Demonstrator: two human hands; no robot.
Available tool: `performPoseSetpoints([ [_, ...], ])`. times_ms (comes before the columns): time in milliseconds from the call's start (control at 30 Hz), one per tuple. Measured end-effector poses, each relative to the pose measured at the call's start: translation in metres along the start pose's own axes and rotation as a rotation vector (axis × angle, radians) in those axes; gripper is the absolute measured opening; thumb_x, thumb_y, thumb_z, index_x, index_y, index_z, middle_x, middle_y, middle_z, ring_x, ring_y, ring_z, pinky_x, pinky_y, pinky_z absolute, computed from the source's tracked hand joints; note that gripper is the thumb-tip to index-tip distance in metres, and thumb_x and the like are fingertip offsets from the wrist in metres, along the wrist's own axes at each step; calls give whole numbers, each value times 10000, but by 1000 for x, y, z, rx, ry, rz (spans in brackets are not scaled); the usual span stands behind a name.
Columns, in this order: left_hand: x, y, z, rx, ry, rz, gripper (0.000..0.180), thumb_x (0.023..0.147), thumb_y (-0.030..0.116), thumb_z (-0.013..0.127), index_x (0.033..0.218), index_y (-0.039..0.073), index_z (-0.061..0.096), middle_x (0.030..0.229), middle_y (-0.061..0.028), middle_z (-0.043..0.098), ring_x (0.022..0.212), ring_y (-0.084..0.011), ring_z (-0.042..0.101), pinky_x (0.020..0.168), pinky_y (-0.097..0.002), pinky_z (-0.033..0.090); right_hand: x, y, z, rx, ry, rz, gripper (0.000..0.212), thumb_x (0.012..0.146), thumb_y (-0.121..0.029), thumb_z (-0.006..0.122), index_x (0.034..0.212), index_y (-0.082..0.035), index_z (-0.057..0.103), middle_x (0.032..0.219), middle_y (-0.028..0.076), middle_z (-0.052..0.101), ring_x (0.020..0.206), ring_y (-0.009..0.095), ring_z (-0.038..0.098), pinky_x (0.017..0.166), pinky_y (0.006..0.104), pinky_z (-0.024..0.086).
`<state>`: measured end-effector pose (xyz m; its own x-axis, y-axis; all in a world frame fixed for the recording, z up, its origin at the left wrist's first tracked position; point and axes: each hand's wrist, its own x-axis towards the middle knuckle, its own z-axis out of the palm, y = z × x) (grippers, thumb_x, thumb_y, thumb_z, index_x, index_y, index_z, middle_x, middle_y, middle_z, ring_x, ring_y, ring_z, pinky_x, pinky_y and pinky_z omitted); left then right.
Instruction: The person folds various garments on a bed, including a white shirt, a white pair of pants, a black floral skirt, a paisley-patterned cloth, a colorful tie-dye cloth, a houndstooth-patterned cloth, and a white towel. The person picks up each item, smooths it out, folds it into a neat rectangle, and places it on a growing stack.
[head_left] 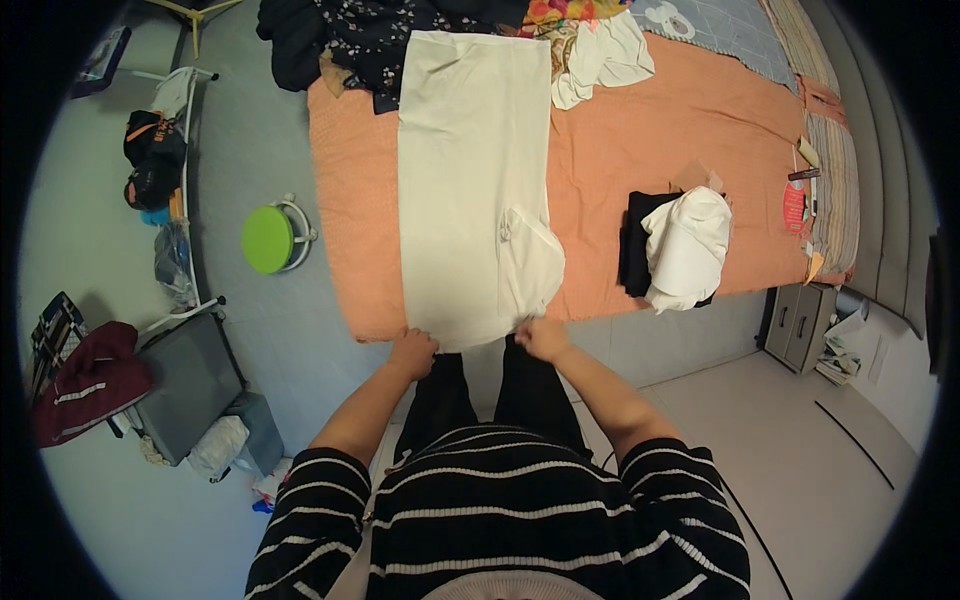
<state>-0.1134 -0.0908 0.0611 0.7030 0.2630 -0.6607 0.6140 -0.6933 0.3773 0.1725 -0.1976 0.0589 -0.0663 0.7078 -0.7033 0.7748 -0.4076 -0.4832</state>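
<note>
A long cream-white garment point(470, 160) lies flat across the orange bedspread, its length running away from me; its exact kind I cannot tell. On its near right part a bunched piece point(532, 262) of the same cloth lies folded over. My left hand point(412, 354) is closed on the garment's near left corner at the bed's front edge. At the near right corner my right hand point(542, 340) pinches the hem. Between my hands the near edge hangs slightly over the bed's side.
Dark flowered clothing point(365, 40) and a white crumpled cloth point(610, 60) lie at the far side of the bed point(620, 130). To the right sits a pile of white and black clothes point(688, 245). A green stool point(268, 240) and a rack point(190, 180) stand at left.
</note>
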Motion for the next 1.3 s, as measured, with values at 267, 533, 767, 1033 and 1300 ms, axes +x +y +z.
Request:
performPoseSetpoints([
  [267, 66, -12, 13, -552, 593, -370, 304, 748, 162, 674, 1017, 42, 599, 1039, -144, 590, 992, -318, 550, 868, -397, 446, 94, 54, -52, 166, 855, 200, 369, 764, -193, 672, 1074, -19, 574, 1030, 176, 591, 963, 354, 545, 837, 422, 444],
  [533, 65, -18, 14, -543, 423, -373, 319, 737, 162, 701, 1019, 48, 603, 1079, -139, 528, 1034, -309, 509, 880, -380, 440, 41, 32, -25, 577, 1023, 396, 214, 792, -194, 678, 790, 1, 589, 767, 116, 610, 696, 216, 579, 641, 336, 462],
  [767, 65, -18, 12, -533, 452, -355, 311, 733, 131, 698, 1016, 50, 597, 1079, -142, 526, 1036, -316, 506, 874, -381, 439, 61, 67, -6, 486, 1065, 399, 283, 785, -220, 685, 929, 6, 594, 852, 135, 616, 750, 241, 592, 692, 353, 482],
  [1033, 65, -11, 24, -566, 690, -531, 487, 718, 139, 707, 1140, 1, 506, 1142, -188, 488, 1090, -342, 467, 924, -403, 395, 67, 51, -25, 1305, 638, 540, 403, 681, -136, 692, 1021, 45, 574, 958, 162, 631, 848, 251, 598, 767, 346, 475],
  [1300, 69, -17, 21, -1040, 526, -673, 544, 670, 196, 749, 1115, -33, 534, 1048, -204, 587, 959, -308, 576, 825, -407, 462, 29, 66, -20, 1693, 780, 543, 312, 734, -22, 604, 1041, 13, 557, 928, 122, 634, 805, 226, 628, 703, 310, 518],
])
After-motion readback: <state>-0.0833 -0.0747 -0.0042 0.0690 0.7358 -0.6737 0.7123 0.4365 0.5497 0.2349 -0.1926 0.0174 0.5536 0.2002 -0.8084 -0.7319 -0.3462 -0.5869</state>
